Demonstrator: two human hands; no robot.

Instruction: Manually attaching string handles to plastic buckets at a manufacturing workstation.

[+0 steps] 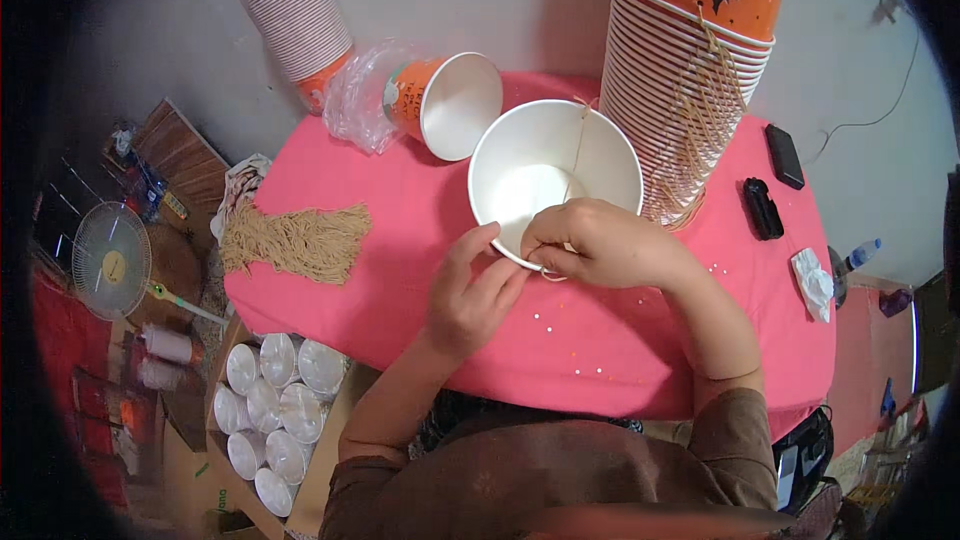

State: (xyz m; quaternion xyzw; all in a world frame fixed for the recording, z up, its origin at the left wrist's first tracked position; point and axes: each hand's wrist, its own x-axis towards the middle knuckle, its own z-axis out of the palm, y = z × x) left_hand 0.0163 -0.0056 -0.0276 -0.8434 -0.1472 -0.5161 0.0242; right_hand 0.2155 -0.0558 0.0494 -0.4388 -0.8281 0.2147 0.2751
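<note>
Pinched, R hand [590, 245] prob. had string [577, 153] at bucket [535, 165] rim, L hand [468, 295] half-open against it — in from table [420, 190] front edge; tying, we guessed — needed snug pull next.

Pretty plain room tbh: pale wall [540, 0] on the far side, pink-draped counter [620, 370] in front of it, round fan [113, 265] standing off left.

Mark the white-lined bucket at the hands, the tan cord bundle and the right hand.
White-lined bucket [536, 188]: head view, inner bottom.
Tan cord bundle [297, 243]: head view, middle of the strands.
Right hand [598, 242]: head view, back of the hand.
</note>
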